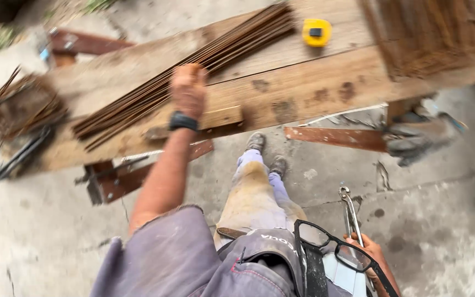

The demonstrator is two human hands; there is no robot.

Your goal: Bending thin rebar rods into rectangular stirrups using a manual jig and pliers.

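Rusty steel rods lie diagonally across the wooden surface; the left hand, nearer, rests on them, fingers seemingly curled; right hand grips pliers.

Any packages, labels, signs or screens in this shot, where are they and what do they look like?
Label: a small dark rectangle on the yellow tape measure, lying on the wooden bench near its far edge.
Print: pale lettering on the dark apron at the waist, by the hanging glasses.
No packages, signs or screens.
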